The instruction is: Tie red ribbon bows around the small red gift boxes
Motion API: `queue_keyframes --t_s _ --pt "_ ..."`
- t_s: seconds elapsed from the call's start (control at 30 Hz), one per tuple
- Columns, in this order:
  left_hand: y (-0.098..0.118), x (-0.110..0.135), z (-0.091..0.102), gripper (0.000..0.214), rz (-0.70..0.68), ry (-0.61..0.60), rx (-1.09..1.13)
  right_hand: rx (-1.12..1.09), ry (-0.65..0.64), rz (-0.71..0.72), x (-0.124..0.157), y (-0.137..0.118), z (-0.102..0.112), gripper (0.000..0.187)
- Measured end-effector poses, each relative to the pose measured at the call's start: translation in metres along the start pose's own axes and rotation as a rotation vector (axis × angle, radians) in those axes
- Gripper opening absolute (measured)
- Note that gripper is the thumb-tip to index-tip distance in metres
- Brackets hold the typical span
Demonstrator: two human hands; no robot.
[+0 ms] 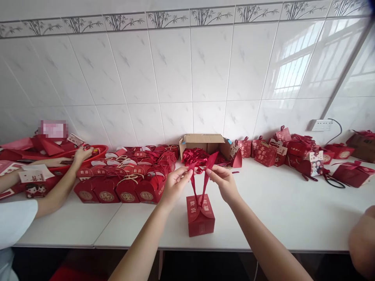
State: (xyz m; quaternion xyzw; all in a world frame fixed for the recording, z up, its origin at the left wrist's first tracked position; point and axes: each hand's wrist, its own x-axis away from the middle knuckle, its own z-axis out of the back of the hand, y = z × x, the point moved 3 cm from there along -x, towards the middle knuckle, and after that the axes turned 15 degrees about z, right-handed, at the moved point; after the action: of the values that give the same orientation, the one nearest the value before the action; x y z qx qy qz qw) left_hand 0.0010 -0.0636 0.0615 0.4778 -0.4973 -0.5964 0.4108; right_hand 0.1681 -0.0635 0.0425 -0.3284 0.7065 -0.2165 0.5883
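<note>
A small red gift box (200,218) with gold characters stands on the white table (278,210) near its front edge. A dark red ribbon (205,183) runs up from the box's top in two strands. My left hand (175,183) pinches the left strand above the box. My right hand (223,180) pinches the right strand, whose end sticks up toward the cardboard box. Both hands hover just above the gift box, a few centimetres apart.
An open cardboard box (205,143) full of red ribbons sits by the wall. Rows of finished red boxes (129,175) fill the left. More red boxes (293,152) lie at the right. Another person's arm (58,187) reaches into a red basin (96,150) at far left.
</note>
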Motion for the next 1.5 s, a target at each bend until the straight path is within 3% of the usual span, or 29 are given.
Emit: queue_keyframes --t_s 0.23,0.4,0.47,0.57,0.67,0.77,0.9,1.07,1.2,1.3,1.5 --pt "0.007 -0.002 -0.010 0.026 0.034 0.009 -0.015 0.018 -0.033 -0.025 -0.004 -0.002 -0.007 0.019" --pt "-0.004 0.002 0.001 0.026 0.035 -0.044 -0.123 0.030 -0.033 -0.075 0.006 0.000 0.021 0.023" --pt "-0.013 0.009 0.007 0.019 0.012 -0.060 -0.340 0.222 -0.095 -0.154 0.017 0.004 0.041 0.024" --pt "-0.031 0.018 0.014 0.016 -0.078 -0.076 -0.731 0.722 -0.250 -0.253 0.035 0.015 0.068 0.026" --pt "-0.049 0.020 0.015 0.014 -0.090 -0.065 -0.959 1.060 -0.327 -0.151 0.043 0.023 0.071 0.028" --pt "-0.059 0.015 0.015 0.007 -0.032 -0.059 -0.971 0.932 -0.461 -0.011 0.044 0.031 0.046 0.026" --pt "-0.059 0.009 0.014 0.009 0.032 -0.108 -0.853 0.612 -0.671 -0.031 0.049 0.043 0.012 0.031" --pt "-0.063 0.009 0.002 0.016 0.151 -0.257 -0.650 0.490 -0.669 -0.036 0.057 0.049 0.003 0.024" --pt "-0.070 0.008 -0.009 0.016 0.209 -0.301 -0.512 0.418 -0.673 0.029 0.059 0.046 0.000 0.016" --pt "-0.074 0.007 -0.010 0.015 0.222 -0.251 -0.473 0.448 -0.671 0.006 0.060 0.049 0.000 0.016" --pt "-0.079 0.014 0.005 0.012 0.217 -0.032 -0.532 0.558 -0.636 -0.062 0.064 0.059 0.006 0.027"
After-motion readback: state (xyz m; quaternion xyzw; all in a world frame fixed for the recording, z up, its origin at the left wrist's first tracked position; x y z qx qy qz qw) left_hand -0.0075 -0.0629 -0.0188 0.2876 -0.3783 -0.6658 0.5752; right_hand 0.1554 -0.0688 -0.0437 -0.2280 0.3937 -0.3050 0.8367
